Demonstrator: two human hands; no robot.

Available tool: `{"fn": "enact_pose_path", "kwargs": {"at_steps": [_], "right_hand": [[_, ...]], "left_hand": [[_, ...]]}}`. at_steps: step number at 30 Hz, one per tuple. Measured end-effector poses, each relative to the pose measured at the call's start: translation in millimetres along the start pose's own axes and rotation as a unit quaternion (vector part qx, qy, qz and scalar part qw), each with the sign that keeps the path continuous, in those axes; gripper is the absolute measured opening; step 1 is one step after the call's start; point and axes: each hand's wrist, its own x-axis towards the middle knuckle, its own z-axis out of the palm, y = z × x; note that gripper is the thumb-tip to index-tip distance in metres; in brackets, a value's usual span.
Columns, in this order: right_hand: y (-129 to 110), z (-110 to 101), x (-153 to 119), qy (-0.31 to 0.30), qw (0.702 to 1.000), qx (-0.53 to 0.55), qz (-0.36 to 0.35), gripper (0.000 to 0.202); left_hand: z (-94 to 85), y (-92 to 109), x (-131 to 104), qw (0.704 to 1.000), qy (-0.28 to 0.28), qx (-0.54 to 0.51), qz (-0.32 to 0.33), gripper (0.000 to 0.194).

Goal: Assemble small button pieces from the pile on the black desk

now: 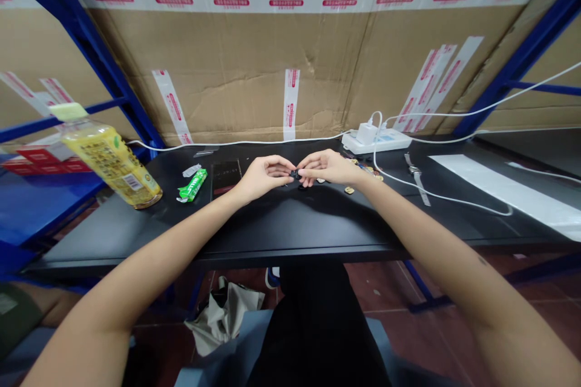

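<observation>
Over the middle of the black table, my left hand (267, 176) and my right hand (324, 167) meet at the fingertips. Between them they pinch a small black piece (296, 174), too small to name more exactly. Another black piece (302, 188) lies on the table just below my fingers. Around and behind my right hand are several small loose pieces, among them a yellowish one (349, 190). Part of this scatter is hidden by my right hand and wrist. A dark flat packet (226, 176) lies left of my left hand.
A bottle of yellow drink (113, 160) and a green candy wrapper (193, 185) stand and lie at left. A white power strip (376, 140), its looping cable (445, 196) and a wristwatch (416, 178) are at right. Cardboard (254, 97) backs the black table (290, 230).
</observation>
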Motion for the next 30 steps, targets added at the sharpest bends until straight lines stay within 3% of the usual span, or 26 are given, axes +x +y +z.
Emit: {"fn": "enact_pose_path", "kwargs": {"at_steps": [18, 30], "right_hand": [[1.4, -3.9, 0.1, -0.004, 1.0, 0.012, 0.001, 0.04], [1.8, -4.0, 0.6, -0.006, 1.0, 0.018, -0.017, 0.038]], "left_hand": [[-1.8, -1.3, 1.5, 0.999, -0.005, 0.026, 0.019, 0.034], [-1.7, 1.1, 0.8, 0.997, 0.004, 0.074, -0.018, 0.033]]}}
